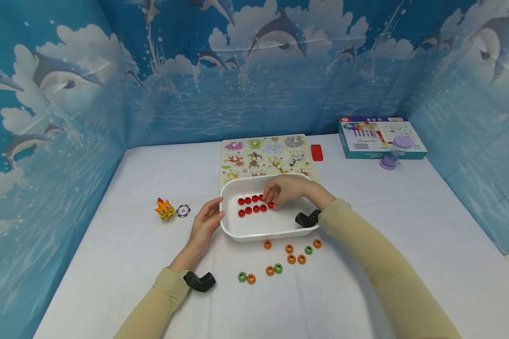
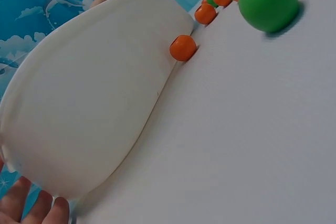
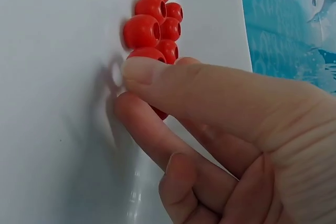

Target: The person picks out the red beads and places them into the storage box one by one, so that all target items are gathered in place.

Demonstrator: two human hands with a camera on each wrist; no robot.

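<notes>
A white tray (image 1: pixel 246 234) stands mid-table, with two rows of red beads (image 1: pixel 248 210) inside. My left hand (image 1: pixel 204 226) rests against the tray's left end; its fingertips touch the outer wall in the left wrist view. Over the right part of the rows, my right hand (image 1: pixel 285 190) reaches into the tray. In the right wrist view its thumb and fingers close around the end of a row, pinching a red bead (image 3: pixel 159 113) mostly hidden between them. Another red bead (image 3: pixel 147 53) sits right at the thumb tip.
In front of the tray lie several orange beads (image 1: pixel 291 259) and green beads (image 1: pixel 278 268). Behind it is an animal puzzle board (image 1: pixel 254 160), with a red block (image 1: pixel 316 152) beside it. A box (image 1: pixel 377 136) and purple-capped container (image 1: pixel 395 153) stand back right; a toy (image 1: pixel 165 209) and chip (image 1: pixel 183 211) lie left.
</notes>
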